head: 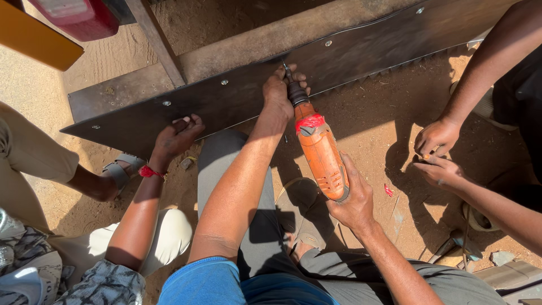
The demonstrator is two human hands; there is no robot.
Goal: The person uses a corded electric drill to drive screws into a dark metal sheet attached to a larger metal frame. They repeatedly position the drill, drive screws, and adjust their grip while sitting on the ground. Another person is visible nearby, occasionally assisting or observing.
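Drill (319, 151) met the steel plate (350, 62); your right hand (354, 199) gripped its rear, left hand (278, 90) fingers closed round the chuck; you pressed squarely.

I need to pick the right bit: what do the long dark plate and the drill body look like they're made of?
The plate looks like dark, dull sheet steel: thin edge, shiny bolt heads, toothed lower edge. The drill body, in the right hand, looks like orange moulded plastic with vent slots; its front is probably metal.
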